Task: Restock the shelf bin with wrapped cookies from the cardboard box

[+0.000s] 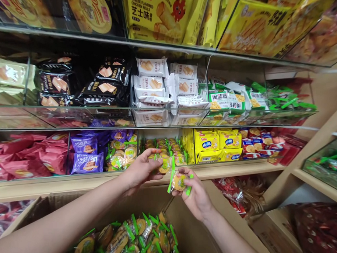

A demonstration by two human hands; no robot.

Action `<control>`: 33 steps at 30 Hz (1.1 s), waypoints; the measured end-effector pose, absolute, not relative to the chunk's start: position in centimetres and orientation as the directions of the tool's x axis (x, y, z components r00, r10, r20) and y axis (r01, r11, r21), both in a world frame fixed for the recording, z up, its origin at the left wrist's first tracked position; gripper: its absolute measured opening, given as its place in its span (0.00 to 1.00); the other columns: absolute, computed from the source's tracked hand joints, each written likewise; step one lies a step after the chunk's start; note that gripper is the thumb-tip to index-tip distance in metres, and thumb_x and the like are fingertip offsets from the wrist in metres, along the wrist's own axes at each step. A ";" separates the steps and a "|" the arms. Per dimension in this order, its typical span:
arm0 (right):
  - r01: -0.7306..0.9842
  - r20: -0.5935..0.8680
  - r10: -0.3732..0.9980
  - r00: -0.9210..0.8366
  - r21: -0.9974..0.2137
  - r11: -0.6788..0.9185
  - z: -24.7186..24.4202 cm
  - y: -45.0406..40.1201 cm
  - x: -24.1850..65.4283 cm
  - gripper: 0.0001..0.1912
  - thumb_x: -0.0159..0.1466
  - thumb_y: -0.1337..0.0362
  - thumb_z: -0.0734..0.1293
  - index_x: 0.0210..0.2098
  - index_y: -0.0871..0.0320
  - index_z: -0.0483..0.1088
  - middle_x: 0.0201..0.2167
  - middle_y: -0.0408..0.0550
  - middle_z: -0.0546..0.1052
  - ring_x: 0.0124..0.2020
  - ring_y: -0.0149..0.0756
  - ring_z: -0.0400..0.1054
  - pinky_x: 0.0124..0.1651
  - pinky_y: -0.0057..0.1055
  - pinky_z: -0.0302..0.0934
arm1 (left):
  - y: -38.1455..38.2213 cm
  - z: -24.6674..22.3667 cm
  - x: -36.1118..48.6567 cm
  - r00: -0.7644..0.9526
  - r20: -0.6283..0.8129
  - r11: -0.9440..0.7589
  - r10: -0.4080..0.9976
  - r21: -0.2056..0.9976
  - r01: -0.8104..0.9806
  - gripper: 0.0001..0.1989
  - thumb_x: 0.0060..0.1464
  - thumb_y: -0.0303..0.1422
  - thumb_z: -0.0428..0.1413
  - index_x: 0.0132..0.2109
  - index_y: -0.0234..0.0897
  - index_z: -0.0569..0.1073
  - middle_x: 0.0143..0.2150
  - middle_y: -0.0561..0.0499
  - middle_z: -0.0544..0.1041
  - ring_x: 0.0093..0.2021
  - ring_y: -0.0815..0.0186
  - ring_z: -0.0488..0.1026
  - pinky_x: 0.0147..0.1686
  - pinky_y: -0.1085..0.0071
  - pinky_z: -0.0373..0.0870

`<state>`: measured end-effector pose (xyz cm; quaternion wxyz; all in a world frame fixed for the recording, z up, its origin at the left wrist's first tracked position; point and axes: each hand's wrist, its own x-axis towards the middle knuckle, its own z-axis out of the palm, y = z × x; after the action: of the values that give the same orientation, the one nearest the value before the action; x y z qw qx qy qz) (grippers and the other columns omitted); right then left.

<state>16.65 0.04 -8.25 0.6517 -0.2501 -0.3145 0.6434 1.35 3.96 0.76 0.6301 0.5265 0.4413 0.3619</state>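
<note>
My left hand (144, 169) is closed on a wrapped cookie (164, 165) with green wrapper edges, just in front of the lowest shelf bin. Slightly lower and to the right, my right hand (194, 197) pinches a second wrapped cookie (178, 181), whose clear wrapper has bright green ends. Behind them, rows of the same packets (171, 146) stand in a glass-fronted bin. Below my hands, an open cardboard box (194, 221) holds a heap of similar green-edged cookies (133, 238).
Purple packets (88, 162) sit left of the bin, yellow packets (209, 143) right of it. Above, a glass-fronted shelf (102, 122) carries black, white and green packs. A wooden shelf edge (228, 171) runs between bins and box. Another carton (277, 229) stands lower right.
</note>
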 end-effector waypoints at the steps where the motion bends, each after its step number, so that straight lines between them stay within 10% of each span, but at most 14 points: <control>1: -0.669 0.107 0.994 -0.018 -0.740 0.067 -8.2 -0.1 16.6 0.15 0.49 0.66 0.68 0.37 0.57 0.62 0.32 0.43 0.69 0.28 0.30 0.66 0.28 0.30 0.67 | 3.9 0.7 1.4 0.339 -0.153 0.154 0.928 0.988 0.024 0.15 0.45 0.33 0.58 0.42 0.42 0.64 0.28 0.58 0.68 0.28 0.73 0.69 0.33 0.70 0.69; 9: -0.403 0.210 0.958 0.198 -0.873 0.274 -9.0 0.0 15.9 0.17 0.51 0.63 0.70 0.38 0.56 0.62 0.33 0.43 0.71 0.30 0.30 0.66 0.25 0.24 0.63 | 3.4 -0.5 1.9 0.434 -0.157 0.126 0.887 0.987 0.100 0.15 0.45 0.43 0.55 0.35 0.38 0.65 0.32 0.56 0.67 0.30 0.72 0.64 0.32 0.71 0.67; 18: -0.214 0.399 0.897 0.189 -0.875 0.434 -9.7 -0.2 16.1 0.12 0.53 0.61 0.68 0.34 0.57 0.63 0.28 0.42 0.70 0.26 0.29 0.66 0.27 0.26 0.63 | 3.7 -1.8 1.3 0.693 -0.021 -0.164 0.721 0.966 0.200 0.24 0.40 0.32 0.60 0.44 0.37 0.58 0.33 0.56 0.67 0.34 0.70 0.65 0.36 0.71 0.63; 23: -0.034 0.493 0.845 0.208 -0.860 0.510 -10.1 0.2 16.5 0.12 0.53 0.62 0.68 0.37 0.56 0.66 0.40 0.48 0.67 0.43 0.36 0.64 0.45 0.32 0.61 | 3.4 -1.4 1.4 0.705 0.030 -0.285 0.709 0.926 0.247 0.19 0.44 0.34 0.57 0.43 0.37 0.59 0.32 0.57 0.65 0.35 0.70 0.63 0.36 0.72 0.62; 28: -0.207 0.341 0.937 -0.076 -0.925 0.319 -8.2 0.1 17.5 0.30 0.52 0.63 0.69 0.52 0.50 0.56 0.52 0.50 0.63 0.50 0.39 0.61 0.52 0.38 0.57 | 3.0 -0.8 1.2 0.667 0.036 -0.404 0.745 0.820 0.406 0.18 0.50 0.39 0.51 0.47 0.36 0.61 0.41 0.51 0.68 0.43 0.65 0.65 0.45 0.68 0.62; 33: -0.017 0.206 0.965 -0.163 -0.978 0.206 -5.2 0.5 18.5 0.20 0.48 0.62 0.71 0.39 0.56 0.66 0.42 0.47 0.70 0.42 0.37 0.65 0.45 0.34 0.59 | 2.7 -0.5 1.3 0.594 0.032 -0.392 0.804 0.780 0.487 0.32 0.51 0.43 0.48 0.59 0.32 0.51 0.57 0.41 0.62 0.55 0.59 0.60 0.53 0.65 0.55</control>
<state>18.47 0.54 -5.24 0.5062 -0.4028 -0.5887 0.4847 1.27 2.72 -0.52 0.3801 0.8079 0.3995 0.2079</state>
